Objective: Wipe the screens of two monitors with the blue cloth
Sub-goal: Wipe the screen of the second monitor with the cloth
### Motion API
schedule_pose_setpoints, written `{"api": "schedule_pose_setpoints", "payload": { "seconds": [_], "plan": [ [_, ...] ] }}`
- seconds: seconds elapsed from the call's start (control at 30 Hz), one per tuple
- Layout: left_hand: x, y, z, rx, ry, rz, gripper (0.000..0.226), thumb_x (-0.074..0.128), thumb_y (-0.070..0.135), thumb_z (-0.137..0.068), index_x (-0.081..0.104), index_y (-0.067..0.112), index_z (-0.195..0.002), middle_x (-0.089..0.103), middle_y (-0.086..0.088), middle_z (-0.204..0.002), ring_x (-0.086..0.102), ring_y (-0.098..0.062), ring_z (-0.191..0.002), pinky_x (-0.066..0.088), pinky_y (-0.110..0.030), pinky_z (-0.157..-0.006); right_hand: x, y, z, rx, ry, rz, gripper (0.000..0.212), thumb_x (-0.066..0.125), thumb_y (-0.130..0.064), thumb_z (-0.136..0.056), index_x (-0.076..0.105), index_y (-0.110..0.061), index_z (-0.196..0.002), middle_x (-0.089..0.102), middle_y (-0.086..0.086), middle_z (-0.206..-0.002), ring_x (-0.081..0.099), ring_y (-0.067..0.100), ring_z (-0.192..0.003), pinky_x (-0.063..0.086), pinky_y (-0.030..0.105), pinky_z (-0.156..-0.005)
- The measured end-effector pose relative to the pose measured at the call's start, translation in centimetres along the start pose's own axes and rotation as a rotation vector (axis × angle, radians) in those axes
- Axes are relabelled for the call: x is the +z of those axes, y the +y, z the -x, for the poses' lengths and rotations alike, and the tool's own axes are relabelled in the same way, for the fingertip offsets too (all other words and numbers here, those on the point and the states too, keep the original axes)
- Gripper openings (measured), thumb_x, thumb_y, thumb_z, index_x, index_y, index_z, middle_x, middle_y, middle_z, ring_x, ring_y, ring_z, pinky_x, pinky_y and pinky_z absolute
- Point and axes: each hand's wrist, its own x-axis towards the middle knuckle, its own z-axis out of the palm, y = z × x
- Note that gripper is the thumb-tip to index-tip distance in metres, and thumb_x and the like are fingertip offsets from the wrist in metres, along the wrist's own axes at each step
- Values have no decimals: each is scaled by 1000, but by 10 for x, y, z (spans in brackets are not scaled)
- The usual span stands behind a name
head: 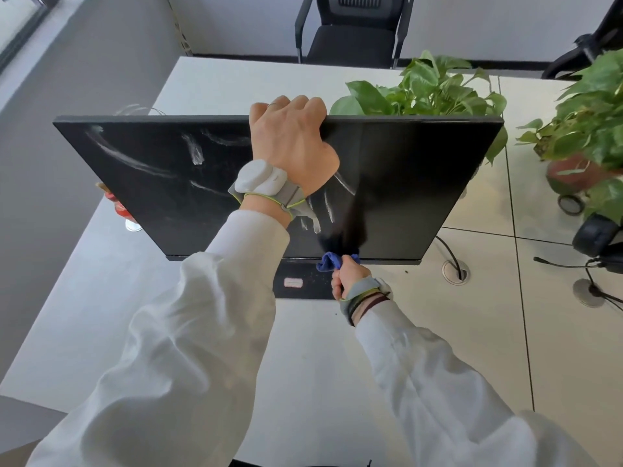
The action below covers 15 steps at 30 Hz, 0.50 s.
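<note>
A black monitor (pixel 151 170) stands on the white desk, its dark screen facing me. White smears streak the left and middle of the screen; the right part looks clean. My left hand (pixel 291 139) grips the monitor's top edge near the middle, fingers curled over it. My right hand (pixel 349 276) holds the bunched blue cloth (pixel 328 261) against the bottom edge of the screen, just above the black stand base (pixel 296 281). Only one monitor is in view.
Two leafy potted plants stand behind and to the right of the monitor (pixel 428 85) (pixel 586 129). A cable runs into a desk grommet (pixel 455 271). A headset on a stand (pixel 596 244) sits at the right edge. A red object (pixel 118 207) peeks out at the monitor's left. A black chair (pixel 354 28) stands beyond the desk.
</note>
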Motion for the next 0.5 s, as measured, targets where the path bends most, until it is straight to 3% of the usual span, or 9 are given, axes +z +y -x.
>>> {"api": "schedule_pose_setpoints", "payload": {
  "seconds": [0.17,0.3,0.5],
  "plan": [
    [-3,0,1,-10,-24,-15,18,40,14,-57,43,15,-75,44,2,-66,38,-26,-69,24,-34,-75,52,8,11,26,-132,54,32,44,-27,-95,45,-14,-66,41,2,-45,33,13,-29,23,14,-37],
    [-7,-3,-1,-2,-39,-6,18,39,15,-60,45,15,-77,48,1,-69,41,-26,-71,28,-35,-77,63,4,25,135,-322,0,28,43,-31,-96,43,-20,-70,40,-9,-42,36,4,-30,27,10,-34],
    [-8,-4,0,9,-66,7,17,38,15,-62,44,16,-78,49,1,-70,42,-26,-72,27,-35,-78,2,-2,11,62,-240,-43,29,47,-26,-98,54,-11,-74,54,-1,-45,50,9,-34,36,12,-35]
  ]
}}
